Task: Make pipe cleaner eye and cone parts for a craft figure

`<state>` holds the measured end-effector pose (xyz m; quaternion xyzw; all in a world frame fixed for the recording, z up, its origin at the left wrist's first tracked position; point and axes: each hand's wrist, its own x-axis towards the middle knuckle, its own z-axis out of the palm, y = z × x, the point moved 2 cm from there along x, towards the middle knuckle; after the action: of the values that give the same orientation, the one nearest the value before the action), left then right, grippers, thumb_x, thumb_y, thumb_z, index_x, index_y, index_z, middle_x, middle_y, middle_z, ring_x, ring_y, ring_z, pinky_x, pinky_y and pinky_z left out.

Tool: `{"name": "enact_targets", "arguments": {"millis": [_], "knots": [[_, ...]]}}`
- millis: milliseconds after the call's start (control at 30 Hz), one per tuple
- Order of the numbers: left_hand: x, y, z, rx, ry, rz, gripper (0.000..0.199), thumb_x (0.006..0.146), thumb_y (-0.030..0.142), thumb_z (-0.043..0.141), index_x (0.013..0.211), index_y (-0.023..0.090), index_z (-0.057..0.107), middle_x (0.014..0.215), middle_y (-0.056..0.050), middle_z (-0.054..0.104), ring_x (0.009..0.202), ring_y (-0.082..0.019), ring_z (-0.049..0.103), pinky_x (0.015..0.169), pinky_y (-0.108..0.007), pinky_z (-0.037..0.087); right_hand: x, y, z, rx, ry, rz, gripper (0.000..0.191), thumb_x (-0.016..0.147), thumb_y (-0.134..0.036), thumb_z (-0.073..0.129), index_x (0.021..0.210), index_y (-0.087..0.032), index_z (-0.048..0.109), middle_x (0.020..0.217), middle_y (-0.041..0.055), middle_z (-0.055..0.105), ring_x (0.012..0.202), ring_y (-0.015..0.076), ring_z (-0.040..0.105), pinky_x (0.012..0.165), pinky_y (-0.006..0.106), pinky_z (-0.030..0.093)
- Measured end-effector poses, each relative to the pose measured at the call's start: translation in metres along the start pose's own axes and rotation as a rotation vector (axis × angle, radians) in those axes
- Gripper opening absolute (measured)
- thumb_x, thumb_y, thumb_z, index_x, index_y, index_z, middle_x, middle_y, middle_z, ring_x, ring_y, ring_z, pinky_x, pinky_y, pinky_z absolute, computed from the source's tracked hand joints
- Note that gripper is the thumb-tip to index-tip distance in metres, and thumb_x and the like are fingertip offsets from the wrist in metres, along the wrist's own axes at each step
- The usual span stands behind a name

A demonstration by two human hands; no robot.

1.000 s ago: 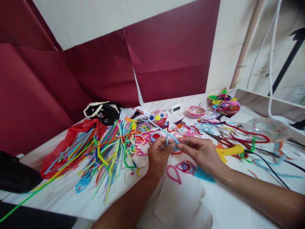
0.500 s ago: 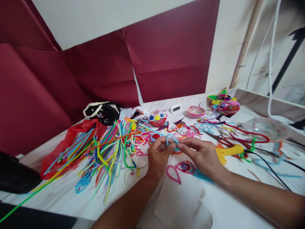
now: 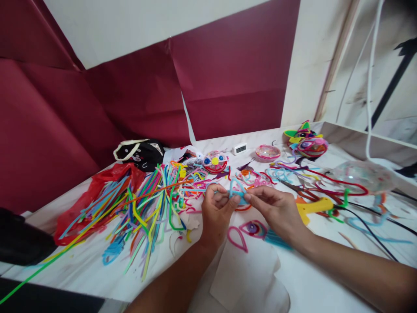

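Both hands meet above the middle of the table around a light blue pipe cleaner (image 3: 237,184) bent into a pointed loop. My left hand (image 3: 217,213) pinches its left side, and a straight end sticks out to the left. On the right side, my right hand (image 3: 276,208) pinches it between thumb and fingers. Below the hands lie a pink teardrop loop (image 3: 237,239) and a pink-edged eye shape with a purple centre (image 3: 254,228). Blue strips (image 3: 276,239) lie partly under my right hand.
A pile of coloured pipe cleaners (image 3: 159,195) and a red plastic bag (image 3: 81,204) lie left. At right are a yellow glue gun (image 3: 316,208), scissors (image 3: 295,188) and cables. Behind stand a small clock (image 3: 240,149), a clear bowl (image 3: 267,152) and decorated figures.
The rounded blue loop is now more pointed and stands higher between my fingers. Its free end has swung down from slanting up-left to nearly level. My hands have barely moved.
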<state>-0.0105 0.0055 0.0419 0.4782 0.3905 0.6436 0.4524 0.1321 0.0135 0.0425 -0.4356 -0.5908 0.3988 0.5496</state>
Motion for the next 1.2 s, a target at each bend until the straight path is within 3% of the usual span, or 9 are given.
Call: {"name": "enact_targets", "arguments": {"millis": [167,267,433,500,700,1200], "knots": [[0.0005,-0.0023,0.0000,-0.036,-0.036,-0.022,0.031,0.074,0.022,0.069,0.093,0.022,0.045,0.076,0.002,0.064,0.070,-0.013,0.065,0.067,-0.025,0.051,0.0027,-0.0013,-0.0006,0.100,-0.003,0.100,0.026,0.070,-0.042,0.069,0.078,-0.017,0.068,0.072,0.0029,0.067,0.065,0.0152,0.058,0.059,0.026,0.044],[0.0008,-0.0025,-0.0006,-0.018,-0.018,-0.009,0.025,0.074,0.025,0.068,0.087,0.020,0.047,0.080,0.001,0.063,0.072,-0.014,0.065,0.069,-0.027,0.052,0.0047,-0.0023,-0.0015,0.144,-0.007,0.133,0.026,0.069,-0.041,0.070,0.077,-0.016,0.067,0.069,0.0021,0.066,0.063,0.0139,0.058,0.057,0.025,0.044],[0.0030,-0.0040,-0.0020,0.127,0.008,-0.040,0.021,0.071,0.029,0.069,0.070,0.015,0.054,0.070,0.001,0.059,0.061,-0.010,0.058,0.062,-0.023,0.050,0.0091,-0.0007,-0.0024,0.220,0.036,0.161,0.027,0.066,-0.040,0.073,0.075,-0.015,0.067,0.068,0.0017,0.065,0.063,0.0129,0.057,0.060,0.025,0.045],[0.0044,-0.0050,-0.0022,0.134,0.015,-0.076,0.020,0.072,0.032,0.068,0.074,0.015,0.058,0.064,0.002,0.059,0.058,-0.009,0.057,0.059,-0.022,0.049,0.0097,0.0008,-0.0020,0.228,0.030,0.169,0.028,0.066,-0.040,0.074,0.075,-0.015,0.067,0.069,0.0019,0.065,0.063,0.0128,0.057,0.060,0.025,0.045],[0.0070,-0.0058,-0.0028,0.013,0.078,-0.112,0.027,0.065,0.030,0.074,0.084,0.015,0.061,0.078,-0.001,0.064,0.065,-0.011,0.060,0.056,-0.022,0.048,0.0076,0.0035,-0.0006,0.254,0.008,0.196,0.027,0.064,-0.040,0.075,0.075,-0.016,0.068,0.066,0.0004,0.064,0.061,0.0117,0.056,0.058,0.024,0.044],[0.0076,-0.0077,-0.0027,-0.094,-0.018,-0.121,0.014,0.073,0.022,0.069,0.082,0.014,0.062,0.067,0.002,0.065,0.057,-0.008,0.059,0.058,-0.020,0.047,0.0074,0.0071,0.0007,0.312,-0.043,0.271,0.025,0.066,-0.038,0.074,0.072,-0.015,0.066,0.063,-0.0009,0.062,0.055,0.0094,0.052,0.054,0.022,0.041]]}}
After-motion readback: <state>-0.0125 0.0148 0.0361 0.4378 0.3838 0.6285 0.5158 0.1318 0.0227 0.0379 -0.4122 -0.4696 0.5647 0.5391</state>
